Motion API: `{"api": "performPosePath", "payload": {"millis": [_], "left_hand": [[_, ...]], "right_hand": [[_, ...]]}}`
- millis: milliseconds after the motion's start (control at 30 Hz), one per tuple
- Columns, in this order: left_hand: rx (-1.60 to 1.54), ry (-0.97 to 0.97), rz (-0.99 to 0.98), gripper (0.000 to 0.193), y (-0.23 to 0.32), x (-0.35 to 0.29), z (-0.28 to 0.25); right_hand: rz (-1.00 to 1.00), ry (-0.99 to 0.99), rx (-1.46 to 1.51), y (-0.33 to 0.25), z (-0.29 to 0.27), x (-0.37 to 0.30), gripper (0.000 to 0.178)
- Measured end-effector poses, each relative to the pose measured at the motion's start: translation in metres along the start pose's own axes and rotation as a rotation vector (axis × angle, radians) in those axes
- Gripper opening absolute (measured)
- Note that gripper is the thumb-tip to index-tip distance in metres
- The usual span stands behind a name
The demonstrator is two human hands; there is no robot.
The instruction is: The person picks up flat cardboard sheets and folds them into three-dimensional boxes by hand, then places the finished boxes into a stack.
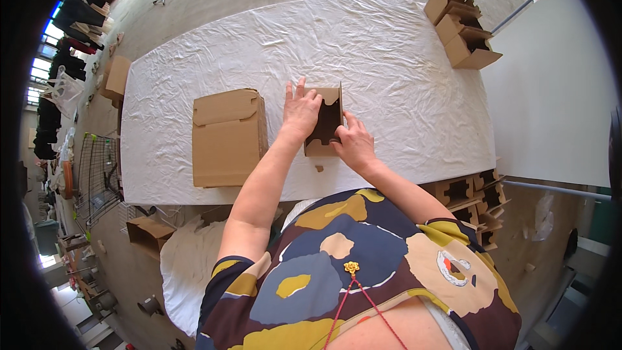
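1. White, wrinkled cloth covers the table out to its edges.
2. Brown cardboard boxes, their openings showing, are clustered at the table's far right corner; more open boxes sit just outside the near right corner.
3. A closed carton, its flap tucked down, lies left of the middle, close to the near edge.
4. The open carton, smaller and dark inside, lies about midway between the left and right edges, nearer the near edge than the far one.
5. The person's left hand lies over the open carton's far left part, unclenched, two fingers stretched toward the table's far edge. The right hand grasps the same carton's right side toward its near end, fingers bent.
6. A small brown scrap lies on the cloth between the open carton and the near edge.
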State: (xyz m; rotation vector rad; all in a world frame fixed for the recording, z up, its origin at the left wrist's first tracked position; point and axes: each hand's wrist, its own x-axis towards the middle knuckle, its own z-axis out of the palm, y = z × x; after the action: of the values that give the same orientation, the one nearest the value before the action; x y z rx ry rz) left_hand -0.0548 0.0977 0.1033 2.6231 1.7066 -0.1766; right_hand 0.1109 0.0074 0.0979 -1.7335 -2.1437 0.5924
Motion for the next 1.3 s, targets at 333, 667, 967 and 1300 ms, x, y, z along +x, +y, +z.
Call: {"api": "performPosePath", "payload": {"millis": [333,667,967,1300], "left_hand": [[-0.27,0.291,0.008,0.038,0.005,-0.002,0.026],[-0.432,0.255,0.069,0.053,0.014,0.001,0.061],[-0.376,-0.11,0.176,0.106,-0.002,-0.011,0.033],[-0.311,-0.065,0.145,0.104,0.009,-0.018,0.031]], "right_hand": [[-0.005,-0.072,-0.423,-0.021,0.009,0.032,0.019],[0.038,-0.054,-0.243,-0.014,0.014,0.034,0.017],[0.066,-0.123,-0.165,-0.004,0.008,0.028,0.031],[-0.054,0.204,0.258,-0.002,0.004,0.02,0.072]]}}
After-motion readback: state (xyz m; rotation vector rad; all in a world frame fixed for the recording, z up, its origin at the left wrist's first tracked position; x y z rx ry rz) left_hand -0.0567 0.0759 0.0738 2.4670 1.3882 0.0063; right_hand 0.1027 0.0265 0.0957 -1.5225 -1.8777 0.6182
